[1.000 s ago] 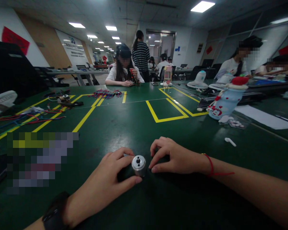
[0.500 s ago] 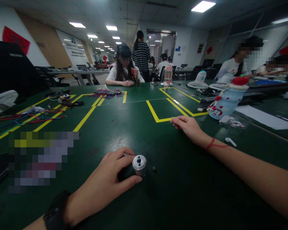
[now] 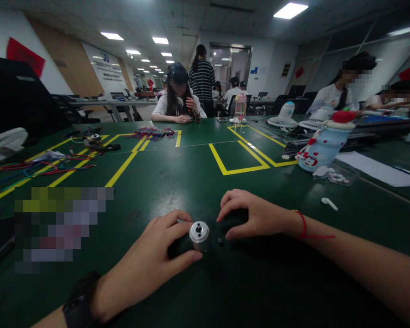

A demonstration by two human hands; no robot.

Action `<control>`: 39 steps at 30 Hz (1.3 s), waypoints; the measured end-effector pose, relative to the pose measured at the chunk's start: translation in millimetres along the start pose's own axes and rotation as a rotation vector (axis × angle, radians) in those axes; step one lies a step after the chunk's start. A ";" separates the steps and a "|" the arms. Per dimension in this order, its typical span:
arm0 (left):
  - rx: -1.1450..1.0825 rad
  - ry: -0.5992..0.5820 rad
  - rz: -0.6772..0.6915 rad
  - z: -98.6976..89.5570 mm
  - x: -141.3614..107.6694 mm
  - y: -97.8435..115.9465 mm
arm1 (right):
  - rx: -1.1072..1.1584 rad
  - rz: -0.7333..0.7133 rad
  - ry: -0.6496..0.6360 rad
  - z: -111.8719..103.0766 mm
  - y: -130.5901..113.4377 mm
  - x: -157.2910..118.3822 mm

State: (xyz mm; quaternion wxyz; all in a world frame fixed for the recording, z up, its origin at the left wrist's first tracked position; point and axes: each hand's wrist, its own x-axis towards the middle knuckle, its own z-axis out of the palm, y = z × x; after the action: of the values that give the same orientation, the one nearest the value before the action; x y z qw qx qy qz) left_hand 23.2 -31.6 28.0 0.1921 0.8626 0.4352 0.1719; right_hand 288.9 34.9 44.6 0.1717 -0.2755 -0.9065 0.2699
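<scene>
Left hand (image 3: pixel 157 248) — around cylinder (image 3: pixel 199 237), right hand (image 3: pixel 251 216) — beside piece (image 3: pixel 220 240)

I can't read a single word or number from here. On the left wall, the white sign (image 3: pixel 104 73) carries a bluish logo (image 3: pixel 105 57) over lines of dark lettering, too small and blurred for me to make out. The red paper (image 3: pixel 25 57) nearer me shows faint dark marks I can't decipher. A pale label (image 3: pixel 26 79) sits on the black panel (image 3: pixel 17 102) to my left, its print unclear, and one patch (image 3: pixel 61 223) of the worktop (image 3: pixel 177 182) is pixelated.
</scene>
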 end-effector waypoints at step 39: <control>0.009 -0.008 0.003 7.0 3.7 -1.4 | 0.295 0.443 0.639 -3.3 57.7 7.0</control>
State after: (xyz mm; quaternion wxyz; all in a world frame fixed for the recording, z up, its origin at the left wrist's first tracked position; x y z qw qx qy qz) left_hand 27.6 -29.0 21.7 0.1900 0.8647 0.4340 0.1666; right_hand 308.3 80.9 14.7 0.4197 -0.5064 -0.6780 0.3281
